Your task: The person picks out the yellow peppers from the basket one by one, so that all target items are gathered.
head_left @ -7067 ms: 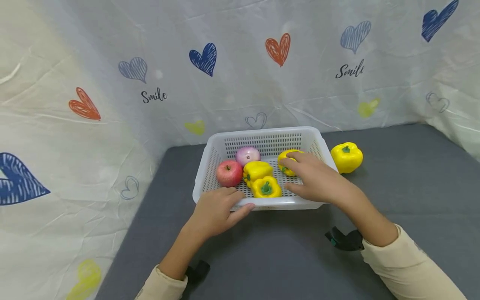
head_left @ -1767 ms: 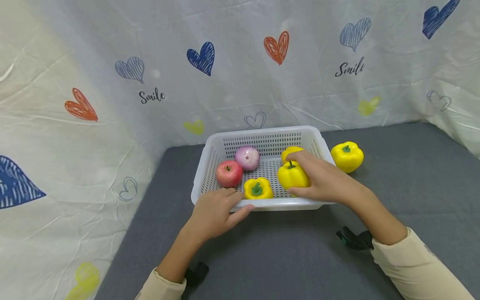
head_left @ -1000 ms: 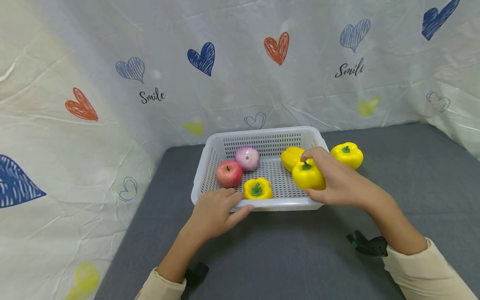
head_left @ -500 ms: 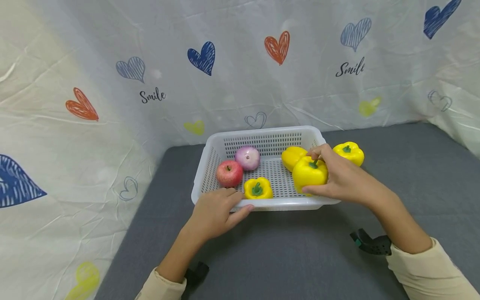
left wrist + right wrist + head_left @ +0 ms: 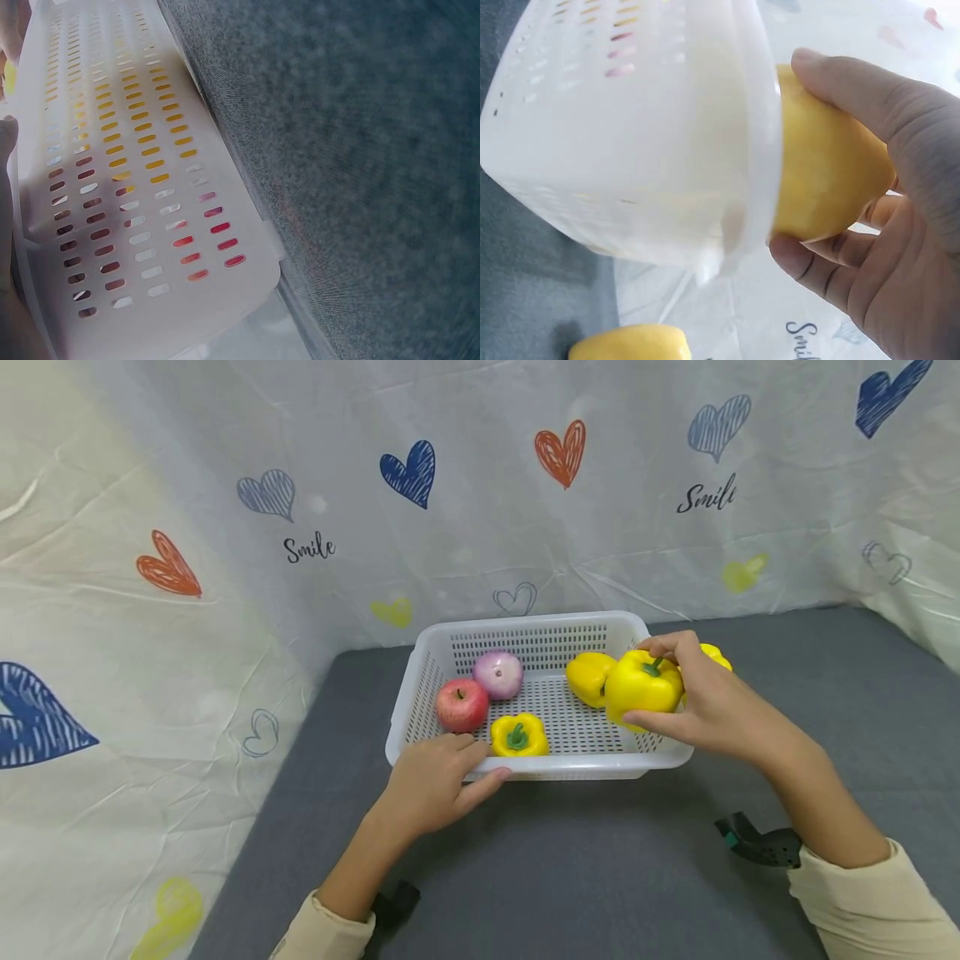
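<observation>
My right hand [image 5: 712, 702] holds a yellow bell pepper [image 5: 641, 689] between thumb and fingers at the right end of a white slotted plastic basket [image 5: 570, 767]. In the right wrist view, that bell pepper [image 5: 825, 165] shows just past the basket rim [image 5: 766, 135], green stem hidden. My left hand [image 5: 435, 785] grips the front rim at the left, fingers over the edge and thumb along the outside. Inside the basket lie a red apple [image 5: 461, 706], a purple onion [image 5: 498, 675], a yellow bell pepper near the front [image 5: 520, 743] and another towards the back right [image 5: 588, 677].
One more yellow bell pepper [image 5: 718, 656] sits on the grey cloth outside the basket's right end, mostly behind my right hand. A white curtain [image 5: 480, 543] printed with hearts hangs close behind the basket and along the left side.
Seven seconds ago the right hand reached to the back pepper; since then it has picked up a pepper from the middle and carried it right and upward. The left hand stays on the rim.
</observation>
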Available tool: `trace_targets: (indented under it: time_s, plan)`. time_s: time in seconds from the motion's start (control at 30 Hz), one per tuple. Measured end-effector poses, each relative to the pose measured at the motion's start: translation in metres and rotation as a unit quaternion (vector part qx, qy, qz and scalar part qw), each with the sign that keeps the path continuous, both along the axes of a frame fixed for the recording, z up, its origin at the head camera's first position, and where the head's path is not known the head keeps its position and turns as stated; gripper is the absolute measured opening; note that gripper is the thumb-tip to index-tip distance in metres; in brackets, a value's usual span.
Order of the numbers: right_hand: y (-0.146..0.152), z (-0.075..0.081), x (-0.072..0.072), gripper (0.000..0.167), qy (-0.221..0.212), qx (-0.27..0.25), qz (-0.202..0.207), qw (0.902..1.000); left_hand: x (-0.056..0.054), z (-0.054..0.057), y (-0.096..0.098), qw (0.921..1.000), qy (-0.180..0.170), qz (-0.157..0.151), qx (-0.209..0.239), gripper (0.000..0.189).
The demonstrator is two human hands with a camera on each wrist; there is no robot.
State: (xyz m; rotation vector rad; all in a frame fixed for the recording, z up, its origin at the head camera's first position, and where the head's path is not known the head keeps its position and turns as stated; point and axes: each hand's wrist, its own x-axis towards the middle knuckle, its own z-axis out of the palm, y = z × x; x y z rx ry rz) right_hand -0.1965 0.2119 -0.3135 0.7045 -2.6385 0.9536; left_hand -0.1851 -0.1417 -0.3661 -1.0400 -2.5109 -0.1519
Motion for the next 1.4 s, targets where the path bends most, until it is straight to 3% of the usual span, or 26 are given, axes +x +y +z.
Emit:
trace_targets:
  time_s: [0.5,0.77,1.1,1.4]
  plan:
    - [0.032,0.014,0.0,0.081,0.024,-0.03,-0.072,0.9967,-0.001,-0.001,-0.001,1.0,-0.001,-0.003,0.004,0.031]
    - [0.049,0.014,-0.003,0.093,0.013,-0.029,-0.126,0.9915,-0.001,0.0,0.0,1.0,-0.009,0.0,0.001,0.031]
    - [0.075,0.005,-0.014,0.071,0.058,0.003,-0.161,0.9852,-0.001,0.0,0.001,0.9999,-0.012,0.002,0.0,0.031]
    - [0.092,-0.003,-0.022,0.072,0.023,0.012,-0.21,0.9773,0.0,0.0,0.001,0.9999,-0.013,0.003,0.0,0.031]
